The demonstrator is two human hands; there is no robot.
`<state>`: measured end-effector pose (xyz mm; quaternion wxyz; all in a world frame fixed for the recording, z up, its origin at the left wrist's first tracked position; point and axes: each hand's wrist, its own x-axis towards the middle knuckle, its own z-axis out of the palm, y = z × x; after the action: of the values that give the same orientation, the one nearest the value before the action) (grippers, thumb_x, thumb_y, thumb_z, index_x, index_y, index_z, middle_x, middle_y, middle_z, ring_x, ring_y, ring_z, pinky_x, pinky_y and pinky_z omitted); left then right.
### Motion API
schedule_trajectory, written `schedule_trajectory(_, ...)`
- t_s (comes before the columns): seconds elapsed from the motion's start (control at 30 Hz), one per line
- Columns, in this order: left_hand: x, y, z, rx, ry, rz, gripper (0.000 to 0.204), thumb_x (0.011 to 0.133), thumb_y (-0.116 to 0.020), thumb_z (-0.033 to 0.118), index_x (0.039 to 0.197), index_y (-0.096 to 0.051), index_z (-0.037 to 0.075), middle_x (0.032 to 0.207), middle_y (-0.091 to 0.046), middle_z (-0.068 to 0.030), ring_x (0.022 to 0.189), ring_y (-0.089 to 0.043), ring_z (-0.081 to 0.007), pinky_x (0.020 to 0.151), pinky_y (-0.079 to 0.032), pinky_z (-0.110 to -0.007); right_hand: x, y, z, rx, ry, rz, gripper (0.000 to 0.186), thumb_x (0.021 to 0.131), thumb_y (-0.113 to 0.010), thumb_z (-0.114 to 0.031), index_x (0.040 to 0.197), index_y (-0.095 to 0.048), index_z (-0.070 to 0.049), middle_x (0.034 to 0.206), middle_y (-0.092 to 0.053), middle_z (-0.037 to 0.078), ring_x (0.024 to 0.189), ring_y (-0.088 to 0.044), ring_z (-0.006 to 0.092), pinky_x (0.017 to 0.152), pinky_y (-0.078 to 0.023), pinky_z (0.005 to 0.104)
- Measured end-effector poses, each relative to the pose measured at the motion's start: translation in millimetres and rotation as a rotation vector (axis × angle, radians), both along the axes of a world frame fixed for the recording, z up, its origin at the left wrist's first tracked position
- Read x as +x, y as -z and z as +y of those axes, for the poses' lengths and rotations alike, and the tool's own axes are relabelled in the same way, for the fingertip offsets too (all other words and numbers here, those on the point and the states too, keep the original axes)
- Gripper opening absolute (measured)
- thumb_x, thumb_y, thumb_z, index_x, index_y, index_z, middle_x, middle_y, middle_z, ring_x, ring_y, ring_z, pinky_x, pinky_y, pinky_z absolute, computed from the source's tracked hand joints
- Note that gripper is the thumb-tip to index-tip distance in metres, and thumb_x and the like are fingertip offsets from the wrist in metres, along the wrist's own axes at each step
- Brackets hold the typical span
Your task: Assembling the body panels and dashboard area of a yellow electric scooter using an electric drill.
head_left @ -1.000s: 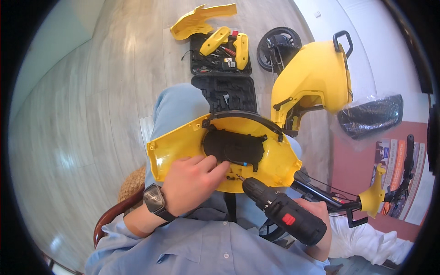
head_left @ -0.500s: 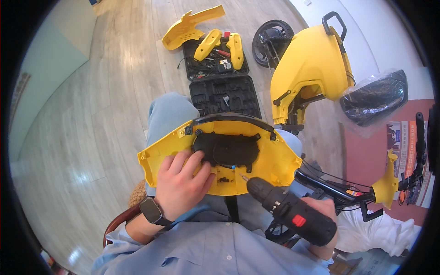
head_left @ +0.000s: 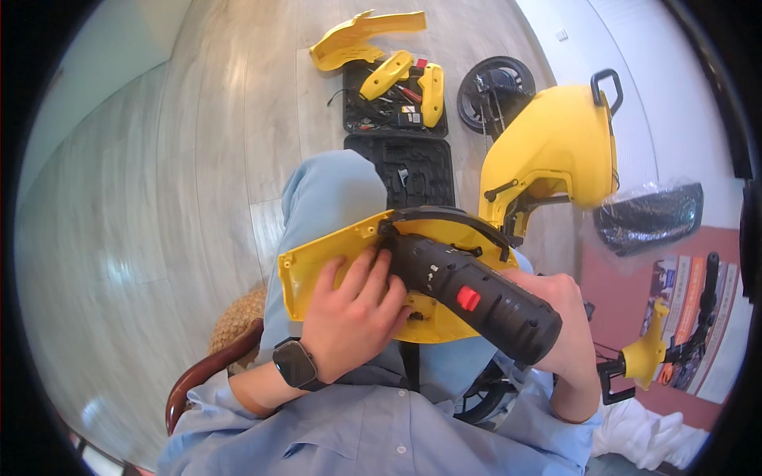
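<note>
A yellow curved shell panel [head_left: 301, 280] with a black rim rests across my lap. My right hand [head_left: 565, 323] grips a black cordless drill [head_left: 502, 312] with a red switch, its front end down at the upper-left part of the panel's inside, where the bit is hidden. My left hand [head_left: 357, 317], wearing a dark watch, lies on the inside of the panel with fingers apart and bent slightly, fingertips beside the drill's nose. The black part inside the panel is mostly covered by the drill and fingers.
Beyond my knees lie an open tool case [head_left: 381, 170] with yellow pieces, a yellow panel [head_left: 341, 51], a black wheel [head_left: 496, 87] and a yellow scooter body [head_left: 544, 143]. At right are a wrapped black pad [head_left: 647, 214] and handlebar assembly [head_left: 643, 353]; chair arm [head_left: 194, 381] at left.
The drill has moved up and left from the panel's lower right into its upper-left part. My left fingers have shifted up alongside the drill's front end.
</note>
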<state>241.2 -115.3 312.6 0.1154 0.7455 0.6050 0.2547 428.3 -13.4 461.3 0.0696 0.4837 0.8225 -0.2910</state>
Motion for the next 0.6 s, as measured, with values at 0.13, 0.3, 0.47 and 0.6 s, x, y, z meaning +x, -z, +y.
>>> schedule_trajectory(0.13,-10.1,11.7,-6.1,0.010,-0.008,-0.028,0.034,0.077,-0.070,0.032,0.100,-0.062,0.008,0.122,-0.060,-0.0152,0.118,-0.054,-0.0293,0.094,-0.041,-0.047,-13.4,8.9,-4.2,-0.087,0.086,0.046,0.034,0.067,-0.071,-0.019,0.094,-0.065,0.001,0.067,-0.059,0.016,0.054,-0.048,0.0274,0.059,-0.047,0.0299)
schedule_trajectory(0.3,-19.8,20.8,-11.6,0.018,-0.010,-0.039,0.034,0.078,-0.069,0.032,0.099,-0.062,0.008,0.122,-0.060,-0.0163,0.119,-0.053,-0.0292,0.095,-0.041,-0.048,-30.4,13.9,-9.1,-0.050,0.102,-0.016,0.035,0.065,-0.074,-0.023,0.095,-0.068,-0.007,0.065,-0.061,0.016,0.059,-0.060,0.0351,0.059,-0.048,0.0330)
schedule_trajectory(0.47,-15.0,28.1,-15.7,0.017,-0.023,-0.048,0.032,0.079,-0.068,0.032,0.099,-0.062,0.008,0.122,-0.060,-0.0167,0.118,-0.053,-0.0290,0.096,-0.040,-0.049,-40.8,5.0,4.0,-0.123,0.024,-0.066,0.033,0.067,-0.072,-0.015,0.094,-0.064,0.002,0.069,-0.060,0.016,0.055,-0.046,0.0248,0.062,-0.047,0.0298)
schedule_trajectory(0.6,-16.9,28.3,-20.5,0.006,-0.035,-0.045,0.031,0.078,-0.067,0.031,0.098,-0.062,0.008,0.122,-0.060,-0.0169,0.118,-0.053,-0.0292,0.096,-0.040,-0.050,-54.0,0.4,19.0,-0.158,-0.092,-0.173,0.036,0.065,-0.074,-0.010,0.097,-0.065,0.003,0.076,-0.065,0.017,0.061,-0.057,0.0264,0.066,-0.050,0.0302)
